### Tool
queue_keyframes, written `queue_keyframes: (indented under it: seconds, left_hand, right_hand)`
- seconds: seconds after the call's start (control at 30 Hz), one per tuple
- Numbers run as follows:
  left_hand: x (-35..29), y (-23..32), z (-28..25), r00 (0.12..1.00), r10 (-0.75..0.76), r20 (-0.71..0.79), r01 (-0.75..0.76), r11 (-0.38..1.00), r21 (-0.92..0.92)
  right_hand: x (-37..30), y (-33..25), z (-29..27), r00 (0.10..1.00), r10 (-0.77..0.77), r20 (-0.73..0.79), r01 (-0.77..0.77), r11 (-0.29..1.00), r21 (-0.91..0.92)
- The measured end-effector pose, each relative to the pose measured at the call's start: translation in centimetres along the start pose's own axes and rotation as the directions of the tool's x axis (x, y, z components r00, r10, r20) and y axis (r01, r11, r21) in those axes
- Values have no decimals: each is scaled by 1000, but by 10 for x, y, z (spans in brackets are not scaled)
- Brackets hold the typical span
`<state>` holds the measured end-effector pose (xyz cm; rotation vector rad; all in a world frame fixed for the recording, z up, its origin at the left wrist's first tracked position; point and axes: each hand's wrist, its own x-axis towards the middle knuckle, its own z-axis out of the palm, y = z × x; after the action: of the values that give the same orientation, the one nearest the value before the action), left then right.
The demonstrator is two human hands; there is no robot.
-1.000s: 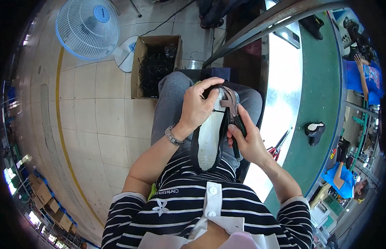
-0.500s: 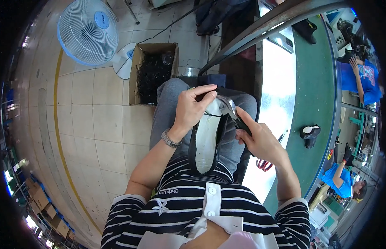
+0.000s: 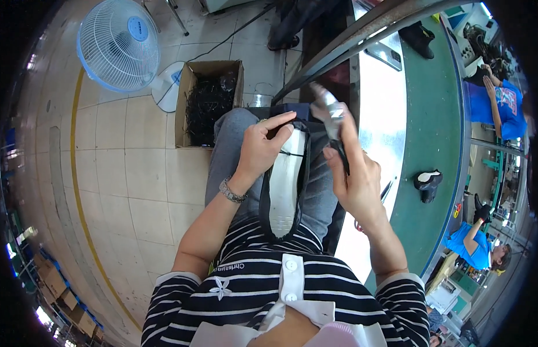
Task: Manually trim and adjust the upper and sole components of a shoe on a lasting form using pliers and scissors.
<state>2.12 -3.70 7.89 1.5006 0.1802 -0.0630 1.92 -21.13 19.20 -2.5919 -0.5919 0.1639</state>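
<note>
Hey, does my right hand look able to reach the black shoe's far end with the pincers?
Probably yes: your right hand holds the pincers near the black shoe, with nothing visible between. Your left hand grips the far end from the left, leaving its right edge exposed.

Printed in white across the striped shirt (image 3: pixel 246 301), upside down in view. Marked also on the fan hub (image 3: pixel 138 29) and a co-worker's blue top (image 3: pixel 507 105), too small to read.
</note>
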Motion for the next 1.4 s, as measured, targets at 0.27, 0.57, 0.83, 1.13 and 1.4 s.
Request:
queue_keyframes:
  seconds: [0.27, 0.57, 0.83, 1.13, 1.4]
  left_hand:
    - [6, -8, -11, 997, -28, 75, 29, 999, -17]
    - [-4, 2, -21, 968, -83, 235, 135, 967, -215]
    - [-50, 13, -32, 990, 78, 116, -91, 990, 110]
    - [-61, 13, -5, 950, 312, 6, -287, 865, 411]
    - [-58, 8, 3, 884, 461, -82, -358, 779, 515]
  right_hand:
    - [4, 3, -2, 987, 28, 161, -27, 1000, -9]
    - [-16, 18, 13, 905, 176, 387, -176, 984, -35]
    - [-100, 120, 46, 611, 781, -129, -765, 625, 157]
    - [-198, 171, 85, 517, 718, -466, -727, 655, 203]
    - [-283, 170, 92, 260, 943, -207, -913, 310, 265]
